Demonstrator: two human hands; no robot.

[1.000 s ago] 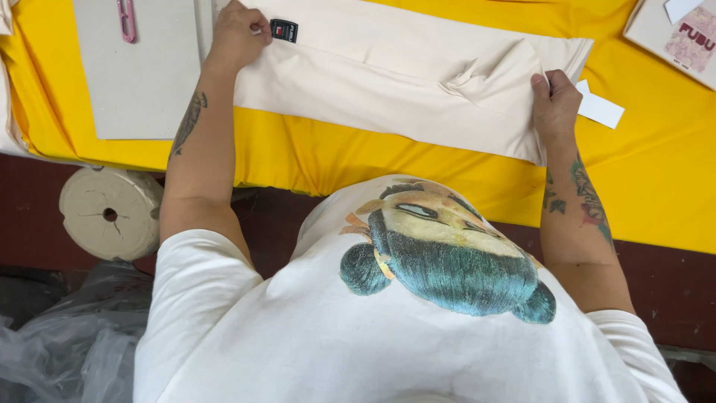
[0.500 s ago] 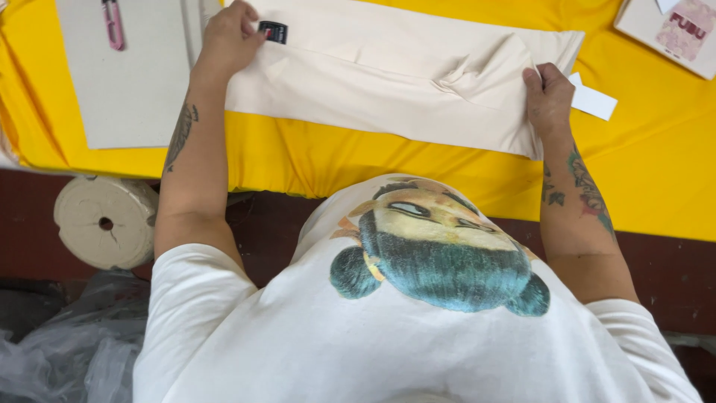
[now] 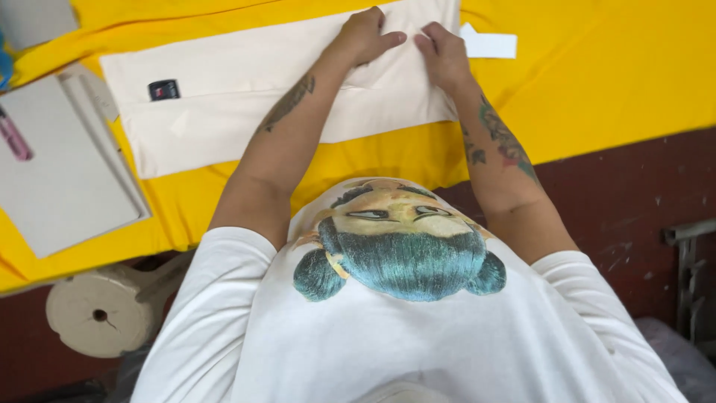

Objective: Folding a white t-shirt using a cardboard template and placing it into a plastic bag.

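Note:
A folded cream cloth garment (image 3: 224, 97) lies flat on a yellow-covered table (image 3: 597, 75). A small black tag (image 3: 164, 89) sits near its left end. My left hand (image 3: 365, 36) rests on the cloth's right part, fingers pressing down. My right hand (image 3: 444, 52) presses the cloth close beside it, near the right edge. Both hands lie flat on the fabric, almost touching each other. I cannot tell whether either one pinches a fold.
A grey board (image 3: 60, 172) with a pink pen (image 3: 15, 138) lies at the left. A white paper slip (image 3: 488, 45) sits just right of the cloth. A round pale cone base (image 3: 101, 313) stands below the table edge. Dark red floor is at right.
My left hand has left the black tag end and moved right across the cloth to beside my right hand. The view has shifted right.

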